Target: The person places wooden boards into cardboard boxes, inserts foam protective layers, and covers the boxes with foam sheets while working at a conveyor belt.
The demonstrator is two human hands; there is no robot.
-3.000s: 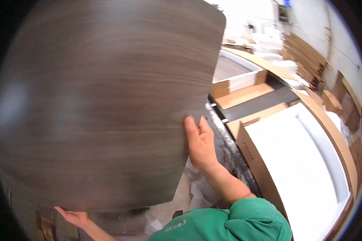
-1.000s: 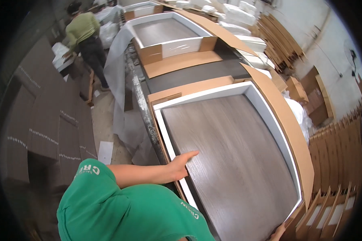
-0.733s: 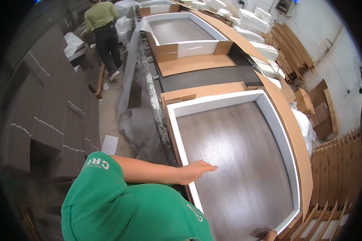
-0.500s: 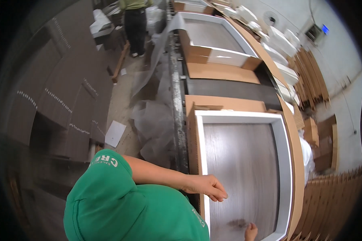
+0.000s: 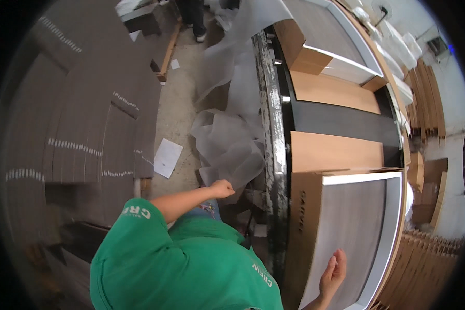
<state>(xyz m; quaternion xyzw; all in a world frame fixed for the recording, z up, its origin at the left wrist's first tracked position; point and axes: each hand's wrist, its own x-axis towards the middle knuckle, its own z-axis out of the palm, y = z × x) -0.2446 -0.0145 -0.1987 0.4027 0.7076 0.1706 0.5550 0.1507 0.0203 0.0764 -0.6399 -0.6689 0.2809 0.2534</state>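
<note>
My left hand [image 5: 223, 189] is closed in a loose fist left of the metal rail, with nothing visible in it. Just beyond it, translucent foam sheeting [image 5: 227, 144] lies crumpled; whether they touch I cannot tell. On the right, my right hand [image 5: 334, 271] is raised above a white-framed panel with a grey wood-grain face [image 5: 359, 217]. Its fingers point upward, loosely bent, and hold nothing. The panel sits in an open cardboard box [image 5: 307, 206], with a flap [image 5: 336, 151] spread flat at the far end.
A worn metal rail [image 5: 274, 129] edges the dark conveyor [image 5: 346, 124]. Farther along lies another boxed white-framed panel [image 5: 330, 26]. Dark panel stacks [image 5: 88, 124] stand at left. White paper [image 5: 168, 157] lies on the floor, and a person's legs [image 5: 192, 18] show at the back.
My view has shifted left and down. My left hand has moved off the panel to left of the rail. My right hand has come farther into view, its fingers now pointing up.
</note>
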